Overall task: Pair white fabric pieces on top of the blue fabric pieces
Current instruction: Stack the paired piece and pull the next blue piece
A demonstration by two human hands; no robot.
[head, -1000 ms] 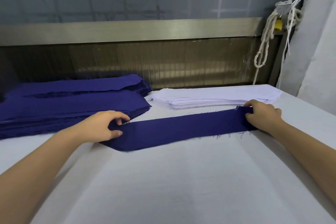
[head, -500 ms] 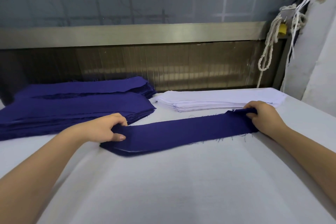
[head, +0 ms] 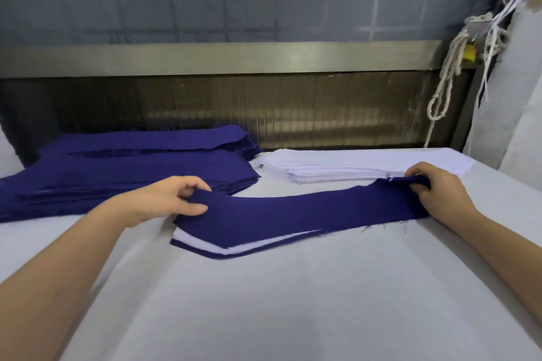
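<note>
- The white cloth-covered tabletop (head: 293, 302) fills the near half of my view.
- The big stack of dark blue fabric pieces (head: 117, 179) lies at the far left corner of the tabletop.
- The flat stack of white fabric pieces (head: 352, 167) lies along the far edge, just beside the blue stack, on its right.
- The long dark blue fabric strip (head: 308, 211) stretches between my two hands in the middle of the tabletop. Its left end is a little raised.
- Under this strip, a white fabric piece (head: 193, 240) shows along the near edge, and under it lies another blue piece (head: 211, 255).
- My left hand (head: 167, 199) pinches the left end of the strip between thumb and curled fingers.
- My right hand (head: 437, 190) grips the right end, which touches the near edge of the white stack; the fingers are curled over the cloth.
</note>
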